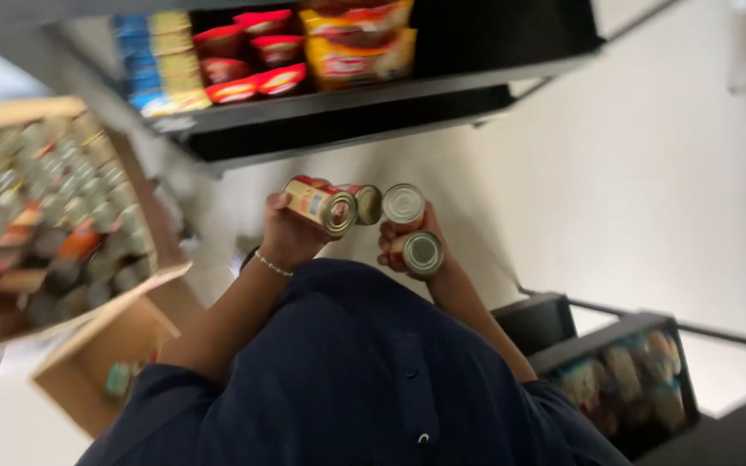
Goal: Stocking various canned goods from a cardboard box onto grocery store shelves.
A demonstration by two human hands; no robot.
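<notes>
The person's left hand (285, 231) is clenched around two cans (331, 204) lying side by side with their metal ends turned toward the camera; the nearer one shows a red and yellow label, and a thin bracelet (273, 264) circles that wrist. The right hand (403, 244) grasps two more cans (413, 231), one stacked above the other, their round silver lids facing up at the camera. Both hands are held close together in front of the dark blue shirt (364, 371), with the two pairs of cans almost touching, over a pale floor (649, 173). Above the hands runs a black shelf (373, 95); along its front edge sit red and yellow packets (256, 52) and, toward its left end, a stack of blue and yellow boxes (159, 60). At the left stands an open cardboard box (41, 216) packed with many more cans, blurred by motion, with a smaller cardboard box (110, 362) just beside its lower corner. At the lower right a black shelf tray (628, 384) holds several blurred jars or cans; what they are cannot be told
</notes>
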